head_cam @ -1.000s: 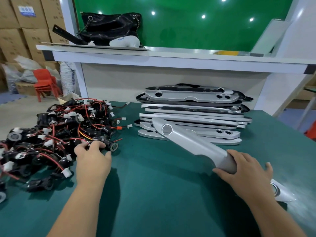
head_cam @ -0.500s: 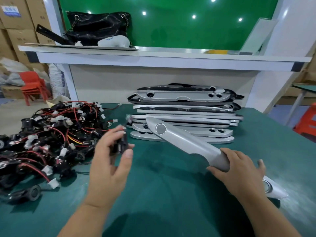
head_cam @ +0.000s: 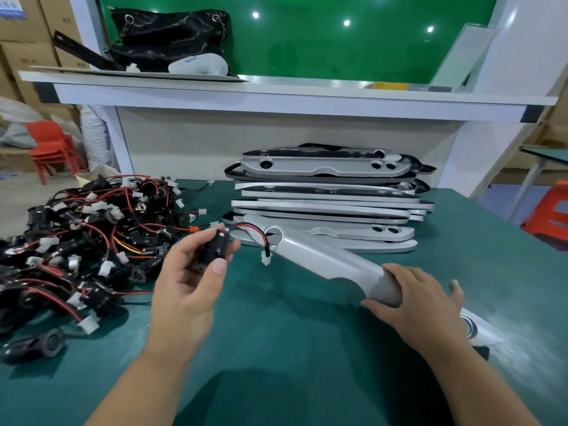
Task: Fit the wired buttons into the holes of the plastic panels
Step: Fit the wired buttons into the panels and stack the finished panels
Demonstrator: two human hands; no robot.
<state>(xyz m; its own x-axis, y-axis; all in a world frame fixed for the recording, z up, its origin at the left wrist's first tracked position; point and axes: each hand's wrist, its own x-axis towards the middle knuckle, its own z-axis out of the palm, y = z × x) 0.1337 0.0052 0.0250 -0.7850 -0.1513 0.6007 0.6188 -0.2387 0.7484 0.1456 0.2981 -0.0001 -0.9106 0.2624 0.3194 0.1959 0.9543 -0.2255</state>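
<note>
Wired button [head_cam: 215, 250], black and round-bodied, is pinched between the thumb and fingers of the left grip [head_cam: 187, 281]. It is held above the green surface [head_cam: 276, 333], just left of the far end of a grey plastic panel [head_cam: 325, 259]. Its red and black wire [head_cam: 250, 227] arcs right to the left rim of the panel's round hole [head_cam: 273, 235] and ends in a white connector [head_cam: 266, 259] hanging beside the panel's edge.

The right grip [head_cam: 421, 299] is wrapped over the panel's middle, grasping it so that the far end tilts up. The panel's near end, which carries a second ringed hole, lies low at the right by the surface.

Beyond the raised end, a stack of panels [head_cam: 322, 204] rests on the far part of the surface. A tangled pile of wired buttons [head_cam: 86, 241] covers the left side, near the left grip but apart from it. A white shelf [head_cam: 276, 96] runs across the far side with a black bag [head_cam: 166, 35] on it. A red chair [head_cam: 50, 146] stands at the far left.
</note>
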